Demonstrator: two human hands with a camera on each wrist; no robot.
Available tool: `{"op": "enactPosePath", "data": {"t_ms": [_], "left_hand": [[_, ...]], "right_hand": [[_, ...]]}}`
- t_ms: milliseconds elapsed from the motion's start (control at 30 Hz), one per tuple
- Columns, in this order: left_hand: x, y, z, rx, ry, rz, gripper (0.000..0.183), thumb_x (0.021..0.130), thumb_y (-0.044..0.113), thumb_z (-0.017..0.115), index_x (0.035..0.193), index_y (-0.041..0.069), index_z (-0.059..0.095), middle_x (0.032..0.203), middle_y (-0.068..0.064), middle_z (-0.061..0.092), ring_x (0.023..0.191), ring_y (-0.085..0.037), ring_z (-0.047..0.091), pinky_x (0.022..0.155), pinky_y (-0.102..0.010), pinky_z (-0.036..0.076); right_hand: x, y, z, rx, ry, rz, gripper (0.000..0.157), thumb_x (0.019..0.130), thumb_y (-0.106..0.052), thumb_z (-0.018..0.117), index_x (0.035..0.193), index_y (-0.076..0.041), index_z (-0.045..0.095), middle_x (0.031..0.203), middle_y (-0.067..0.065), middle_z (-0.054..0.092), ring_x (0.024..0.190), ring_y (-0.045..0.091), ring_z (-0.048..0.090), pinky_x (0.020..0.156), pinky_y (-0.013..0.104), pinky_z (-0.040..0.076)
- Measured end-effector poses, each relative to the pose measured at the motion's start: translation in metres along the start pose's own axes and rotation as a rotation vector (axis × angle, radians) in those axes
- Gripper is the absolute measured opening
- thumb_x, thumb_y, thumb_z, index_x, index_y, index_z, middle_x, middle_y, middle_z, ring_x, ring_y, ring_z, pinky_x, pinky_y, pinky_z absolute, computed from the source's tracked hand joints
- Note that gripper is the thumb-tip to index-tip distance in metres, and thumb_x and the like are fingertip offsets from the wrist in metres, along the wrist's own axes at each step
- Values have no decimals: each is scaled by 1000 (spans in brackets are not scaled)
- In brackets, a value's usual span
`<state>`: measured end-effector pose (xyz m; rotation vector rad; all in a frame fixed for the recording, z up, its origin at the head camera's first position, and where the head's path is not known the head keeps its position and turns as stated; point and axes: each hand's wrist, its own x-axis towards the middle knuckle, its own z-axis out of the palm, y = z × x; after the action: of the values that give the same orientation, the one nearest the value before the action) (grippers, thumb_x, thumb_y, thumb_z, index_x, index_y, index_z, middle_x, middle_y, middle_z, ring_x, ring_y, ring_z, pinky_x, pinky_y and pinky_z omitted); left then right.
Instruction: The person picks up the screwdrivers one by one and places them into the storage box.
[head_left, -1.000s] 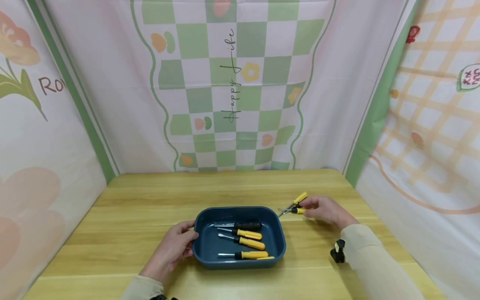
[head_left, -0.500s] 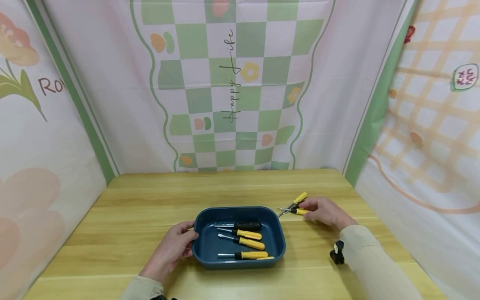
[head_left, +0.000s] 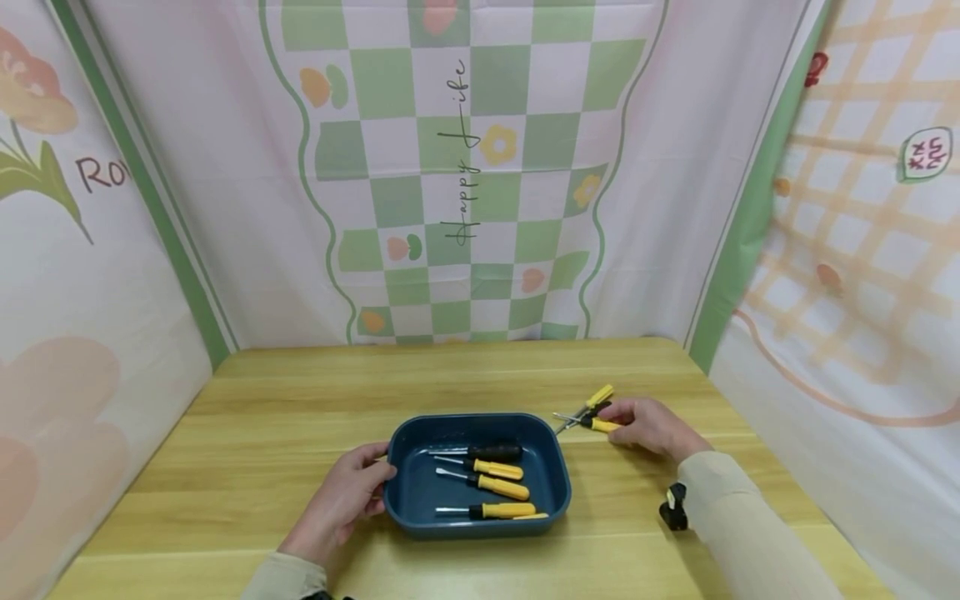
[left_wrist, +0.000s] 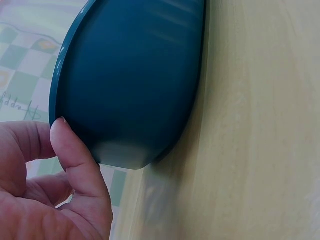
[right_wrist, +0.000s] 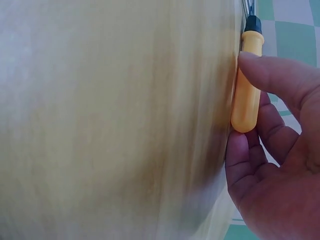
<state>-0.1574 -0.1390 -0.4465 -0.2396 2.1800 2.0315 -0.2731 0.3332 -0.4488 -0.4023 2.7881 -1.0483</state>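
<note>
Toward the worktop's (head_left: 225,467) near edge, the left hand (head_left: 348,487), fingers part-curled, pinches the left rim of a navy tray (head_left: 480,531). Nearer the right edge, the right hand (head_left: 651,427) pinches a yellow-handled screwdriver (right_wrist: 246,95); its shank crosses neighbouring screwdrivers (head_left: 600,396), so lifting might drag or roll them. Past the far edge, a checked curtain (head_left: 504,79) reads "Happy Life".

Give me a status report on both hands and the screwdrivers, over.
Left hand gripping blue tray. Right hand pinching yellow-handled screwdriver outside it. Possible snag: neighboring yellow-handled screwdriver, shafts crossing in head view.
</note>
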Motion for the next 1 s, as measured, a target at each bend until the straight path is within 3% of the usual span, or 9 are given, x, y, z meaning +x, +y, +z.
{"op": "enactPosePath", "data": {"t_ms": [367, 733, 1000], "left_hand": [[0, 1, 0, -4, -5, -3, 50, 95, 5, 59, 144, -2, 57, 100, -10, 59, 66, -14, 55, 49, -19, 47], [0, 1, 1, -6, -3, -7, 49, 95, 5, 59, 144, -2, 57, 103, -12, 59, 66, -15, 55, 49, -19, 47], [1, -2, 1, -10, 9, 9, 48, 95, 5, 59, 143, -3, 57, 101, -10, 59, 65, -16, 54, 47, -20, 47]], "right_hand": [[-1, 0, -1, -63, 2, 22, 30, 86, -8, 80, 115, -5, 78, 111, 10, 74, 97, 20, 62, 87, 35, 51], [-5, 0, -2, -55, -1, -3, 29, 88, -12, 80, 116, -6, 78, 109, 8, 75, 96, 18, 62, 85, 32, 50], [-8, -1, -2, -45, -13, 9, 29, 91, -13, 78, 118, -4, 77, 111, 8, 74, 97, 19, 61, 87, 36, 50]]}}
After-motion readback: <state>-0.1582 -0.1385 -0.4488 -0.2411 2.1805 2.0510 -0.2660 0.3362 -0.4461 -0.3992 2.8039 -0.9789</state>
